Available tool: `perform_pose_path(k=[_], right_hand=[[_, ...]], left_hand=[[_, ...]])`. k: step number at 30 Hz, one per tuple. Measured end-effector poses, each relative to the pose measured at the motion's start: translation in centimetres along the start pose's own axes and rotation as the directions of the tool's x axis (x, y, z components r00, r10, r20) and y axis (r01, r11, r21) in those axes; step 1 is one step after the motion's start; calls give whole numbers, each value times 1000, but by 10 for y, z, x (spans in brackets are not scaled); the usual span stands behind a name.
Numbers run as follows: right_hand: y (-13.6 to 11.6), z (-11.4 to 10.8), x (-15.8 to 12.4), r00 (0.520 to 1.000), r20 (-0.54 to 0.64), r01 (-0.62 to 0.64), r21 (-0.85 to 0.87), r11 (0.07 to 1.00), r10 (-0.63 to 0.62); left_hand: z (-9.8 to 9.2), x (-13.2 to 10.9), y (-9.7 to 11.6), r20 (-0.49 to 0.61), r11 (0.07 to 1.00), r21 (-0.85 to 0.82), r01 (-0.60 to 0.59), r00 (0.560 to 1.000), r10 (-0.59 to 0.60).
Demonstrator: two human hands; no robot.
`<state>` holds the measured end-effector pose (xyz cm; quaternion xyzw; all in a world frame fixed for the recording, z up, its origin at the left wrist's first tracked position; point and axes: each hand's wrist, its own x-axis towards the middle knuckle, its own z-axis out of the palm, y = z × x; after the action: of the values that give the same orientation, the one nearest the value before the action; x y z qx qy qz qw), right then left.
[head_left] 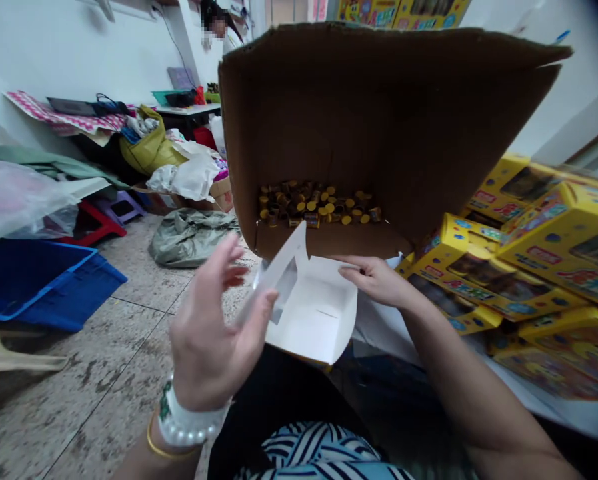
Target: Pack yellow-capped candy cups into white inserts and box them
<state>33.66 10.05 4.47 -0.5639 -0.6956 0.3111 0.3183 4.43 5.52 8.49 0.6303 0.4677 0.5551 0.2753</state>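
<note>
A small folding carton [311, 317], white inside with a cut-out window in one side panel, is tilted above my lap. My right hand [379, 280] pinches its far right edge, thumb inside. My left hand [216, 327] is at the window panel, its thumb overlapping the panel and its fingers stretched out apart, blurred by motion. Just beyond stands a large brown cardboard box [393, 133], its opening facing me. Several small cylindrical pieces with yellow ends [319, 203] lie in a heap at its bottom.
Yellow printed window boxes [479, 267] are stacked at the right, with more at the top. On the left are a blue crate [53, 287], a red stool [91, 223] and a grey-green sack [193, 237] on the tiled floor. A person [219, 23] is in the background.
</note>
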Motion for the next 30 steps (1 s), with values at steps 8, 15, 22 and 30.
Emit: perform_pose_path(k=[8, 15, 22, 30], right_hand=[[-12, 54, -90, 917, -270, -143, 463, 875, 293], [-6, 48, -46, 928, -190, -133, 635, 761, 321], [12, 30, 16, 986, -79, -81, 541, 837, 146], [-13, 36, 28, 999, -31, -20, 477, 879, 39]], left_hand=[[10, -38, -26, -145, 921, -167, 352, 915, -376], [17, -31, -10, 241, 566, -527, 634, 751, -615], [25, -29, -61, 232, 419, -544, 727, 611, -757], [23, -30, -74, 239, 619, -446, 647, 752, -614]])
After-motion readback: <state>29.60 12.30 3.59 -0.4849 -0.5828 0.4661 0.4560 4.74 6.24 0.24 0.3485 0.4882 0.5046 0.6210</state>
